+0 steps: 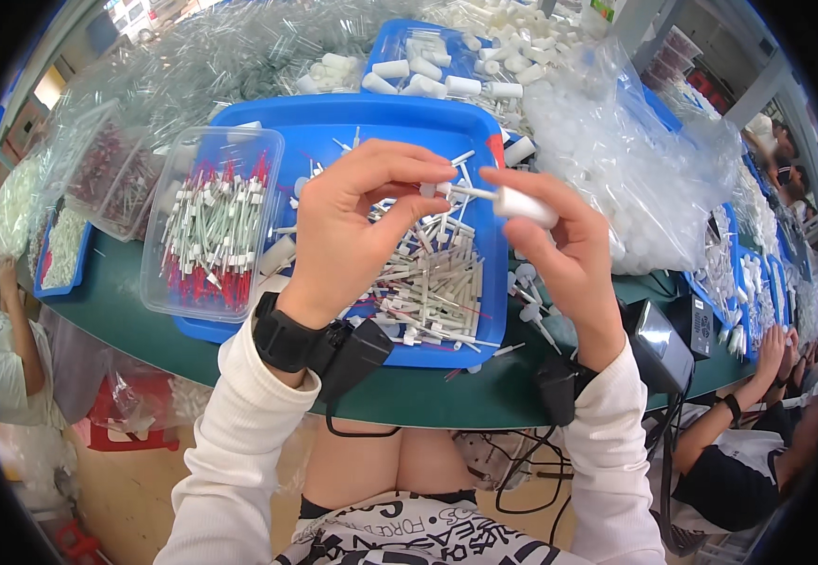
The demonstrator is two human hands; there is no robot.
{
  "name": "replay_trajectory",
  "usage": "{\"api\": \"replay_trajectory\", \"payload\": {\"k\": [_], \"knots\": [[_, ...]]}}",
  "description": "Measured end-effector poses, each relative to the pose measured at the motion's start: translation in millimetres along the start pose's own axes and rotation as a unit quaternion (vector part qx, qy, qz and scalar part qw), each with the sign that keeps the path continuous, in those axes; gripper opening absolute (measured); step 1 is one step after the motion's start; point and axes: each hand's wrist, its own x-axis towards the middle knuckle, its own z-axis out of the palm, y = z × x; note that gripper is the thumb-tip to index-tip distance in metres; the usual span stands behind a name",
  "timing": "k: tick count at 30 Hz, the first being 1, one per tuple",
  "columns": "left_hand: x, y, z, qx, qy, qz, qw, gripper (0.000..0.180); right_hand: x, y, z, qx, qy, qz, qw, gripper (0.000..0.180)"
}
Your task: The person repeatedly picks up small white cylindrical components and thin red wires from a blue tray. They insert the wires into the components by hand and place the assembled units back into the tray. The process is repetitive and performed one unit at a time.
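Above the blue tray (352,111), my left hand (352,221) is closed in a pinch on a thin white stick (470,191) with a small white fitting at its end. My right hand (564,245) grips a white cylindrical cap (525,207) between thumb and fingers. The stick runs from the left fingertips to the cap's near face; I cannot tell whether it is inserted there. Under both hands, a heap of thin white sticks (433,282), some with pink tips, lies in the tray.
A clear plastic box (263,151) of white and red sticks rests over the tray's left side. Behind stands a smaller blue tray (385,42) among white caps. A bag of white pieces (616,169) bulges at right. Other people sit at both sides; black cables hang below the table edge.
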Motion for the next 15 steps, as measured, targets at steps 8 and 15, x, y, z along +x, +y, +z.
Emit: {"api": "replay_trajectory", "payload": {"k": [8,15], "knots": [[1.8,1.7,-1.0,0.015,0.011,-0.021,1.000,0.024,2.7,5.0,-3.5,-0.115,0.081,-0.121,0.983,0.031],[2.1,4.9,-1.4,-0.031,0.040,-0.060,0.997,0.022,2.2,9.2,-1.2,-0.024,0.068,-0.099,0.992,0.029]]}}
